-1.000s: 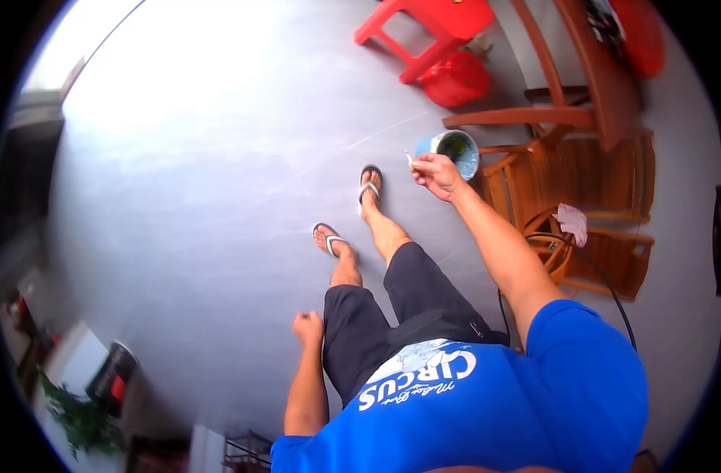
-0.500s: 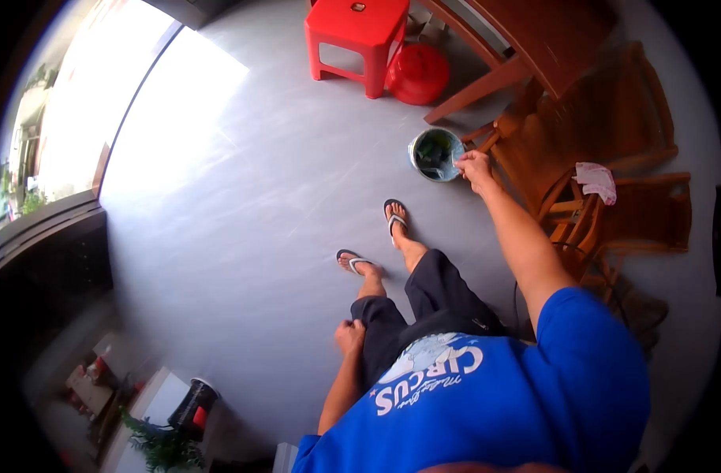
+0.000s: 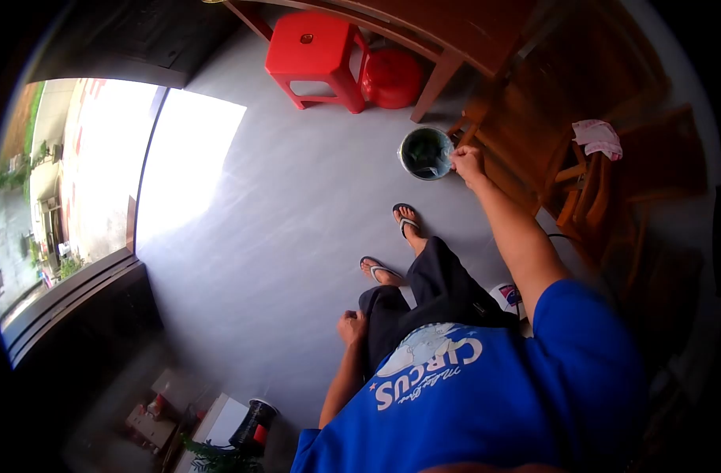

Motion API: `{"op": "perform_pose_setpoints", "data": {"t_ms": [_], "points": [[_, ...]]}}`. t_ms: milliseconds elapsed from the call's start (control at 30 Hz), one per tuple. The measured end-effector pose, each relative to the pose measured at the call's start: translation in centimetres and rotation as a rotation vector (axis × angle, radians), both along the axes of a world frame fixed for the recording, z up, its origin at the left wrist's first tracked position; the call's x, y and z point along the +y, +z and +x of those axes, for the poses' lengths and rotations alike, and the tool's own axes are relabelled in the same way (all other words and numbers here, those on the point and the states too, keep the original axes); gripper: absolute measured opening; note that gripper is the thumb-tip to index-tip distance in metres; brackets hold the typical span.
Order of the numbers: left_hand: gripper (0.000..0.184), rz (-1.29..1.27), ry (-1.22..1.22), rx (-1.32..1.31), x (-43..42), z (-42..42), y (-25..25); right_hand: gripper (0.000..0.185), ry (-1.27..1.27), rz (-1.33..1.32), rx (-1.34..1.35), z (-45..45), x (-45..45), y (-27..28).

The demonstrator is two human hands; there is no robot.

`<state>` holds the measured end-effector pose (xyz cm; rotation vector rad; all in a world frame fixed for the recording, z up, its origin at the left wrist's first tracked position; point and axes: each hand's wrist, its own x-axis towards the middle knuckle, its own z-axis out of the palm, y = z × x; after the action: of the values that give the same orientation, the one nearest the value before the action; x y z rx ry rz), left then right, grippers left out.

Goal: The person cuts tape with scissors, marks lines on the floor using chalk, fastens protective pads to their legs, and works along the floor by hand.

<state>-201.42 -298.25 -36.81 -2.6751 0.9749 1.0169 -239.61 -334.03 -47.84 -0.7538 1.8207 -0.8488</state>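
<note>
My right hand reaches out with its fingers pinched on the clear plastic liner at the near right rim of a round bin. Whether the fingers also grip the rim itself, I cannot tell. Dark green, leafy-looking stuff lies inside the bin. Beside my dark shorts, my left hand hangs low with its fingers curled, and nothing shows in it.
Wooden chairs stand right of the bin, one with a pink cloth over it. Behind are a red stool, a round red plastic thing and a wooden table. A bright doorway opens at left.
My view has turned, so the doorway and stool sit differently in it. The bin stands more upright, and my right hand still holds its edge. My left hand remains by my shorts.
</note>
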Motion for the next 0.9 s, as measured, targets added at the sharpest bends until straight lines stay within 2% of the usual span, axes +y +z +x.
{"op": "perform_pose_setpoints", "data": {"t_ms": [100, 200, 300, 333, 467, 600, 667, 700, 733, 800, 867, 900], "points": [[0.034, -0.095, -0.119, -0.067, -0.6, 1.5, -0.7, 0.009, 0.052, -0.036, -0.132, -0.4, 0.3, 1.4], [0.035, -0.055, 0.037, 0.018, -3.5, 2.0, 0.2, 0.014, 0.046, -0.018, -0.14, 0.0, -0.1, 2.2], [0.035, -0.09, -0.08, -0.013, -3.6, 3.0, -0.7, 0.018, 0.024, -0.085, -0.095, 0.3, -0.4, 3.5], [0.036, -0.063, -0.107, 0.014, -4.0, 3.2, -0.6, 0.021, 0.025, -0.025, -0.094, 0.4, -0.7, 3.4], [0.036, -0.007, -0.175, 0.104, -5.2, 4.2, -0.6, 0.022, -0.089, -0.136, -0.055, 1.2, -0.9, 4.4], [0.036, 0.028, -0.218, 0.115, -5.6, 8.6, -1.3, 0.023, -0.117, -0.115, -0.042, 2.6, 1.8, 8.7], [0.037, 0.034, -0.225, 0.126, -6.7, 11.2, -2.7, 0.03, -0.028, -0.092, 0.071, 2.8, 3.6, 9.3], [0.035, -0.154, -0.365, 0.009, -6.7, 12.6, -3.2, 0.035, 0.008, -0.061, 0.126, 2.9, 5.7, 9.5], [0.037, -0.072, -0.325, 0.052, -6.4, 14.2, -3.7, 0.046, 0.126, -0.048, 0.274, 3.0, 7.8, 11.2], [0.041, 0.02, -0.288, 0.117, -9.1, 16.5, -3.7, 0.046, 0.241, -0.058, 0.222, 3.5, 12.1, 11.9], [0.043, 0.07, -0.259, 0.129, -10.0, 18.9, -3.5, 0.042, 0.41, -0.141, 0.378, 3.5, 18.0, 11.1], [0.044, 0.086, -0.224, 0.125, -10.8, 19.4, -4.3, 0.037, 0.369, -0.052, 0.357, 4.3, 20.9, 13.2]]}}
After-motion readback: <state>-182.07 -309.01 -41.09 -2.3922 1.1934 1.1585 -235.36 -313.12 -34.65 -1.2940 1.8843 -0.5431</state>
